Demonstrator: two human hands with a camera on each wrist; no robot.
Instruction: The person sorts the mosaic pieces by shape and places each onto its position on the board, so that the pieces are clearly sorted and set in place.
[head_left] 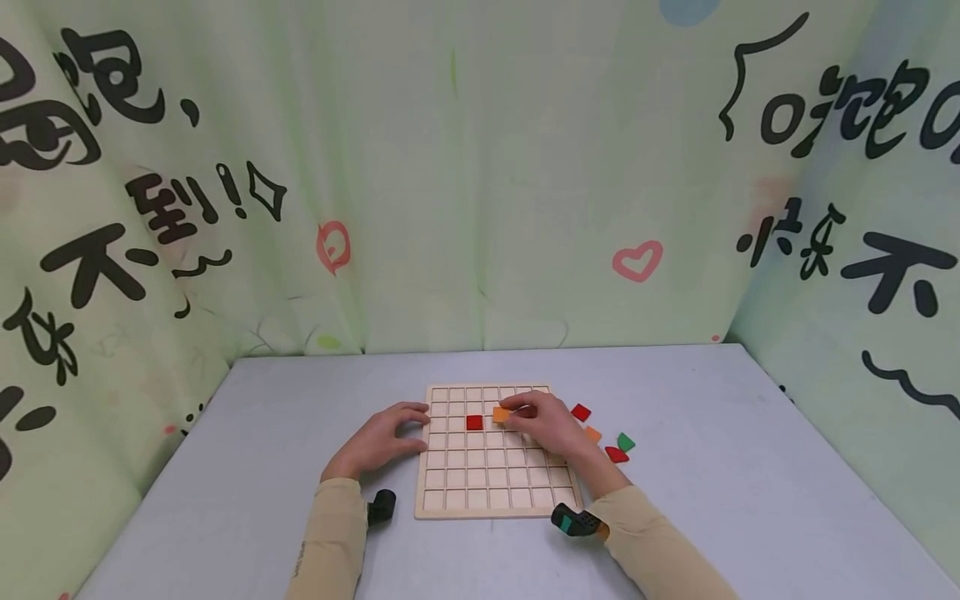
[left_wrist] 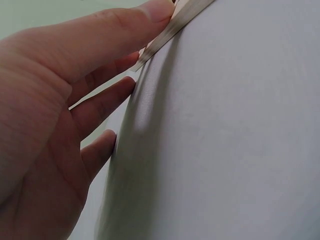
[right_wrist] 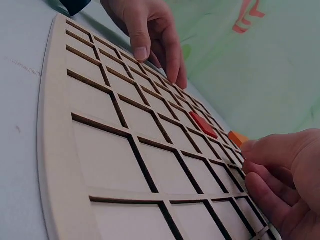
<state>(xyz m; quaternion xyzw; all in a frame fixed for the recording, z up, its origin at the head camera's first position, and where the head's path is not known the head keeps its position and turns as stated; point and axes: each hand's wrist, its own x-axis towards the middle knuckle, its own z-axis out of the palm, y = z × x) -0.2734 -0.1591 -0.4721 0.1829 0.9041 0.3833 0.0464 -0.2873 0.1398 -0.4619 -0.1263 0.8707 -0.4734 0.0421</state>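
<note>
A wooden grid board [head_left: 455,479] with square cells lies on the table. My left hand [head_left: 381,440] rests at its left side, thumb and fingers spread apart and fingertips on the edge; the left wrist view shows the thumb at the wooden rim [left_wrist: 172,30]. Over the upper middle of the grid, my right hand [head_left: 546,423] pinches an orange square tile [head_left: 500,414] between thumb and finger. In the right wrist view that orange tile [right_wrist: 237,138] is tilted close above the cells. One red square tile [head_left: 474,422] sits in a cell left of it.
Right of the board lie loose pieces: a red square [head_left: 581,412], an orange piece [head_left: 592,434], a green rounded piece [head_left: 626,442] and a red rounded piece [head_left: 617,454]. The white table [head_left: 285,400] meets a printed curtain [head_left: 480,208] behind.
</note>
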